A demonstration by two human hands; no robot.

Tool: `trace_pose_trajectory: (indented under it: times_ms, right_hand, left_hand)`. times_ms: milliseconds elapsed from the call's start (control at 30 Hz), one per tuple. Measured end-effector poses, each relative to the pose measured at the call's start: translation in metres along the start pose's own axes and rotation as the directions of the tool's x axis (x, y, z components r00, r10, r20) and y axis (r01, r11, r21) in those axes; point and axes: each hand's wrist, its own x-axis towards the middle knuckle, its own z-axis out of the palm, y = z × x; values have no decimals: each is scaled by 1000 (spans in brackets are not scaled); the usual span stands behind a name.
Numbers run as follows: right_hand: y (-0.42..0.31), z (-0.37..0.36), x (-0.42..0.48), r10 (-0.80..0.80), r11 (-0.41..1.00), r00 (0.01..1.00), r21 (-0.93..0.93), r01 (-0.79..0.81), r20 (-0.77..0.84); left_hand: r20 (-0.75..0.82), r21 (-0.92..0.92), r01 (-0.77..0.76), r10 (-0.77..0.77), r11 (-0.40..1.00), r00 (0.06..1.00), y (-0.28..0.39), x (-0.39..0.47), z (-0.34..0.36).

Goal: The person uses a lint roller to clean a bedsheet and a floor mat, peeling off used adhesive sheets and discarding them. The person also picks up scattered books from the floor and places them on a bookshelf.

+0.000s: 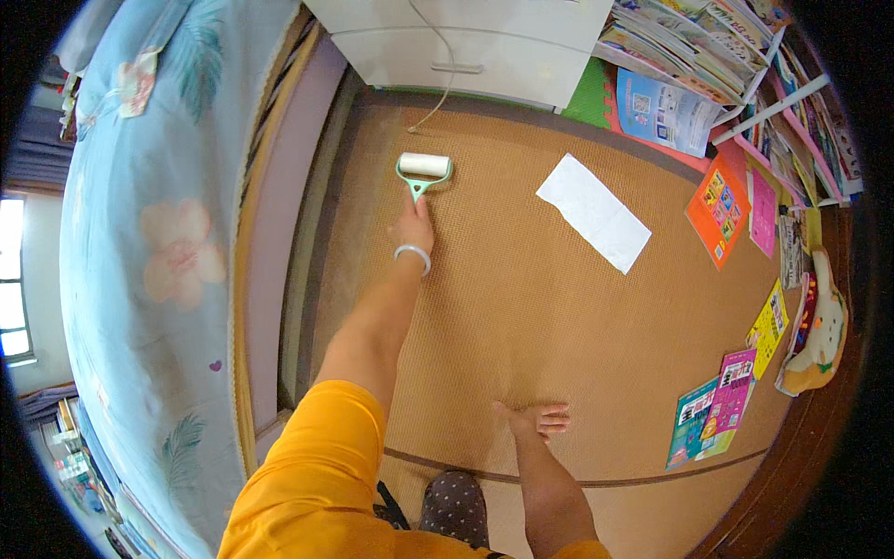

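Observation:
My left hand (413, 227), with a pale bangle (413, 259) at the wrist, grips the mint-green handle of a lint roller (424, 166). Its white roll faces away from me and lies on or just above the woven mat (475, 300). Nearer my body, my right hand (541, 420) is over the mat with its thumb spread from the fingers, holding nothing. A creased white sheet of paper (594, 213) lies on the mat, to the right of the roller.
A bed with a blue floral cover (185, 279) runs along the left. White drawers (461, 56) stand ahead, a cable (447, 91) hanging down them. Bookshelves (754, 77), several booklets (726, 391) and a plush cushion (821, 335) are on the right.

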Motion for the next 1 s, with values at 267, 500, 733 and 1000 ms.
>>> trace_pose_trajectory:
  times_ms: [267, 500, 733, 1000]
  right_hand:
    - [0, 17, 17, 34, 999, 999, -22, -35, -7]
    - [-108, -84, 71, -422, 791, 785, 238, 563, -454]
    - [-233, -171, 22, -25, 991, 993, 126, 40, -116]
    - [-231, -188, 4, -14, 996, 999, 90, 17, -38]
  left_hand:
    - [-309, 126, -140, 173, 982, 935, -13, -6, 22]
    - [-350, 142, -199, 237, 970, 906, -15, 2, 18]
    - [-169, 245, 76, -35, 966, 985, 5, 9, 14]
    - [9, -52, -246, 247, 968, 969, 152, 61, 62]
